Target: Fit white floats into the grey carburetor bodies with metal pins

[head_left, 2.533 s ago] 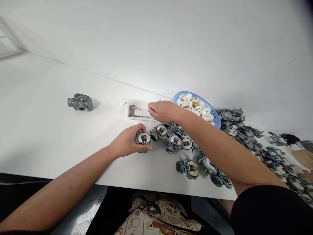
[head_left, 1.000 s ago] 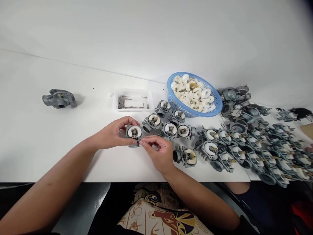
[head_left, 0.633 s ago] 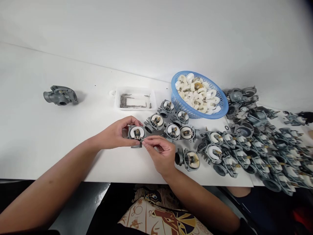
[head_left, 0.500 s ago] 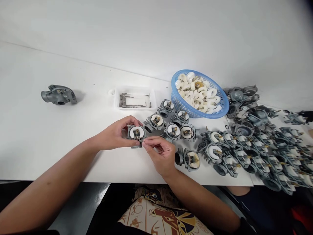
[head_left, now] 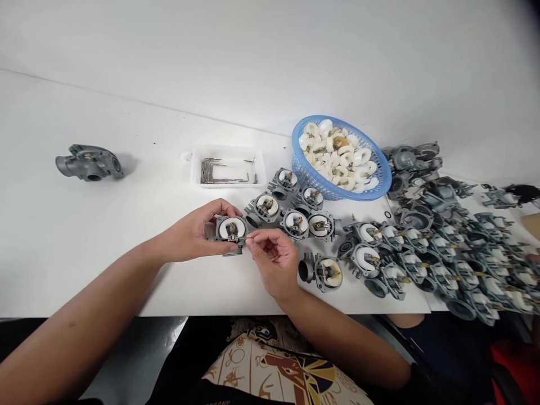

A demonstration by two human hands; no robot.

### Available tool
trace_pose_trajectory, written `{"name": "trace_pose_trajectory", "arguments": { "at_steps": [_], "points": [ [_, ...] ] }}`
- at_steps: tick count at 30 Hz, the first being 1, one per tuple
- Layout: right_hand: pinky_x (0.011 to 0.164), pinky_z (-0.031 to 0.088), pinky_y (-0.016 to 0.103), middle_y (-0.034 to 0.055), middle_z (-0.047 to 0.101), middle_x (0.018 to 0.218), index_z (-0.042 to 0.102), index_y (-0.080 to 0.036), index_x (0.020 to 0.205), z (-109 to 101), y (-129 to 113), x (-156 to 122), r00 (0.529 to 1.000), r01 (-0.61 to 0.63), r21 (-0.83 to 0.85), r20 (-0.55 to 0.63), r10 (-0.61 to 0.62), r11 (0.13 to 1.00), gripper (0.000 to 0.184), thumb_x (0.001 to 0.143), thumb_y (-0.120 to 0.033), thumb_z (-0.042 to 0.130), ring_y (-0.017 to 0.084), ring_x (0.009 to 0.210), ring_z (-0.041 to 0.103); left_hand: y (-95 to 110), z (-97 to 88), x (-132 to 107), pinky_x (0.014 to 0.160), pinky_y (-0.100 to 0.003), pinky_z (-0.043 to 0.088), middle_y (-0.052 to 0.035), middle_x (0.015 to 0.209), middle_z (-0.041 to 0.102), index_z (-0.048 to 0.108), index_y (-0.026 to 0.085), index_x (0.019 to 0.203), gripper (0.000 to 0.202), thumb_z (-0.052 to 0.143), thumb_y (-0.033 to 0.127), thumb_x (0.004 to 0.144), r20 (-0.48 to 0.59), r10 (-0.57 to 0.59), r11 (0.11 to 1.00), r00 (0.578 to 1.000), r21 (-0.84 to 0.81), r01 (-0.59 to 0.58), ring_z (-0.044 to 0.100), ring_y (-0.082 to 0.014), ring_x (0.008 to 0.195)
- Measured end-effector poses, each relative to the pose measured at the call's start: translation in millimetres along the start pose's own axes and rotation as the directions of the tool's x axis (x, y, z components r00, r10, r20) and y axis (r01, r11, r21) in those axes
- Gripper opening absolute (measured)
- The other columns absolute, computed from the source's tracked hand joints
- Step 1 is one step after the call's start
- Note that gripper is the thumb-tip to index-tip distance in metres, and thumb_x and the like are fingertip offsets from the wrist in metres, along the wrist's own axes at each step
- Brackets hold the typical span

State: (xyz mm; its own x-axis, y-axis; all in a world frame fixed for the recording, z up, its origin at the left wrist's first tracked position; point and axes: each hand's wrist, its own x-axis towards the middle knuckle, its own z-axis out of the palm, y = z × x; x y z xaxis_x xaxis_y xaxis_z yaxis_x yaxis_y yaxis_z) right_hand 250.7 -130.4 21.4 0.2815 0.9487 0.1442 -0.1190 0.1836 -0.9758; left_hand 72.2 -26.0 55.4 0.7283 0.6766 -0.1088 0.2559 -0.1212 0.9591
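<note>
My left hand point(head_left: 188, 232) is closed around a grey metal carburetor point(head_left: 232, 223), with its open bowl side up. A white C-shaped float with brass parts in the middle sits inside it. My right hand point(head_left: 276, 260) pinches a thin metal pin point(head_left: 247, 238) between thumb and forefinger. The pin points at the near right edge of the carburetor; whether its tip has entered a hole is too small to tell. Behind my hands, a white plastic tray point(head_left: 195, 170) holds many thin metal pins point(head_left: 209, 173).
Several carburetors with floats point(head_left: 297, 223) stand right of my hands, with more crowded along the table's right side point(head_left: 447, 253). A blue basket point(head_left: 383, 181) is full of white floats point(head_left: 337, 157). A lone carburetor point(head_left: 89, 163) lies far left. Another person's leg point(head_left: 439, 337) shows lower right.
The whole view has shifted slightly. My right hand has drawn back a little from the carburetor, so more of the pin shows. The left hand keeps its hold.
</note>
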Motion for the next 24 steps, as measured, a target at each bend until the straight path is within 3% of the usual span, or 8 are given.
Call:
{"name": "trace_pose_trajectory", "arguments": {
  "at_steps": [9, 19, 24],
  "points": [
    [0.06, 0.048, 0.023, 0.0031, 0.074, 0.086, 0.067, -0.021, 0.08, -0.4, -1.6, 2.0, 0.999, -0.039, -0.027, 0.015, 0.039, 0.999, 0.01, 0.083, -0.021, 0.076, 0.011, 0.067, 0.061, -1.8, -0.3, -2.0, 0.075, -0.031, 0.053, -0.0081, 0.128, 0.059, 0.051, 0.024, 0.11, 0.046, 0.078, 0.045, 0.08, 0.012, -0.024, 0.999, 1.0, 0.047, 0.023, 0.062, -0.0215, 0.103],
    [0.055, 0.046, 0.022, 0.0008, 0.075, 0.082, 0.071, -0.023, 0.088, 2.4, -3.0, 3.8, 0.997, 0.076, -0.143, 0.013, -0.075, 0.987, 0.007, 0.083, -0.017, 0.073, 0.01, 0.061, 0.06, -1.2, 0.9, -3.3, 0.079, -0.034, 0.054, -0.0081, 0.131, 0.058, 0.05, 0.025, 0.112, 0.046, 0.077, 0.047, 0.081, -0.009, -0.032, 0.996, 0.999, 0.081, 0.033, 0.06, -0.0254, 0.113],
    [0.065, 0.052, 0.025, 0.0022, 0.077, 0.089, 0.071, -0.023, 0.092, 1.9, -2.5, 0.7, 0.993, 0.113, -0.168, -0.007, -0.115, 0.979, 0.01, 0.085, -0.017, 0.075, 0.014, 0.075, 0.069, 0.7, 1.7, -3.4, 0.079, -0.034, 0.055, -0.0083, 0.131, 0.059, 0.05, 0.025, 0.111, 0.047, 0.078, 0.048, 0.08, -0.005, -0.039, 0.997, 0.999, 0.072, 0.039, 0.061, -0.0252, 0.111]
  ]
}}
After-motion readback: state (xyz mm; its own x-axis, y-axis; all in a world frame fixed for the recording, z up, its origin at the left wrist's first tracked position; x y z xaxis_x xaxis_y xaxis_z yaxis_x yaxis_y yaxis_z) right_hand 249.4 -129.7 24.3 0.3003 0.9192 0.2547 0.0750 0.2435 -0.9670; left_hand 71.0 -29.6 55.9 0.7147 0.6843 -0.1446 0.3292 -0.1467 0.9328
